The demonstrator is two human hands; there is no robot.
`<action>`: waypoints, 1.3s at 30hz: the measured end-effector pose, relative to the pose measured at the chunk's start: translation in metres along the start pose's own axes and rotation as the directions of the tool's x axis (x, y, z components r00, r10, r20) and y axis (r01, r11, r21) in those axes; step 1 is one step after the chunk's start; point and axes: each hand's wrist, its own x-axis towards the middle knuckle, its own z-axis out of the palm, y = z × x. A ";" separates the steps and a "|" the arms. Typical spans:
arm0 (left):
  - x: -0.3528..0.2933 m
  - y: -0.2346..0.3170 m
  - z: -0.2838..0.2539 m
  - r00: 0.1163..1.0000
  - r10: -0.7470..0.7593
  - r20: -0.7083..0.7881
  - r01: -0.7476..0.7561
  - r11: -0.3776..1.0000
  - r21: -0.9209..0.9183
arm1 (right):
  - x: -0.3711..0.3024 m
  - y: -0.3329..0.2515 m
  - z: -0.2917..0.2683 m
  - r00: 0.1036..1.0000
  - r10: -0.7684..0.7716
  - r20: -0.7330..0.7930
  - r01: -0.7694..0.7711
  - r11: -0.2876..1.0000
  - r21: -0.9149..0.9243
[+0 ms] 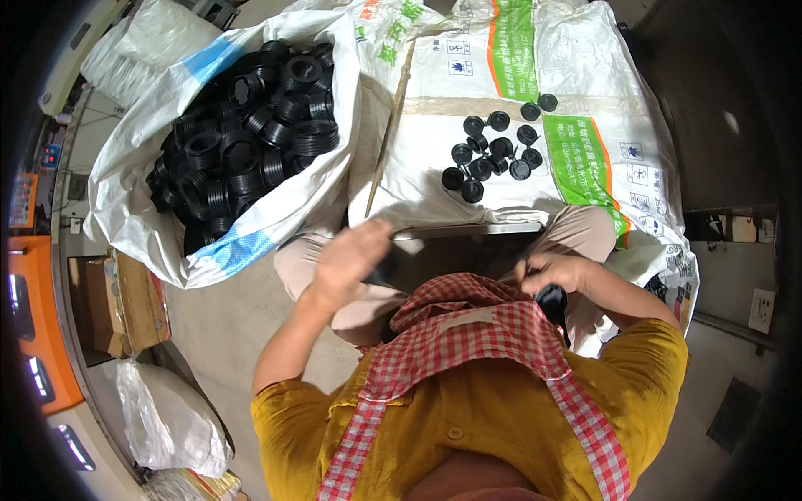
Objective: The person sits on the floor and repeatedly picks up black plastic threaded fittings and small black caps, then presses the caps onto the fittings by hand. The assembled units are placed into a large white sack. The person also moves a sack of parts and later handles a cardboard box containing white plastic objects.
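My left hand (352,257) is curled over my lap, near the front edge of the sack-covered surface. Its fingers are blurred, and a dark shape beside the palm is too unclear to name. At the right, my right hand (553,270) is closed on a black round plastic piece (550,297), close to the red checked apron. Several small black plastic caps (501,147) lie loosely grouped on the white sacks in front of me. On the left, a pile of black ribbed plastic rings (242,154) fills an open white sack (330,196).
A thin wooden stick (389,134) lies between the open sack and the caps. White sacks with green and orange bands (576,159) cover the work surface. A cardboard box (134,305) and a clear plastic bag (167,417) stand on the floor at left, beside an orange machine (33,326).
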 end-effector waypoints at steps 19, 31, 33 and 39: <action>0.014 0.018 -0.020 0.912 0.352 -0.212 -0.071 0.643 0.762 | -0.039 -0.005 -0.018 -0.189 -0.594 -0.782 -0.005 0.797 -0.604; -0.031 -0.075 -0.277 0.549 0.239 -0.801 0.625 0.518 0.583 | -0.089 -0.023 -0.035 0.071 -0.567 -0.821 -0.409 0.734 -0.542; -0.023 -0.028 -0.229 0.512 0.495 -0.702 0.530 0.460 0.712 | 0.005 -0.034 -0.065 0.369 -0.625 -0.688 -0.142 0.694 -0.706; -0.008 0.029 -0.033 0.984 0.126 -0.129 -0.084 0.953 0.291 | 0.238 0.002 -0.150 0.650 -0.182 -0.738 -0.492 0.639 -0.591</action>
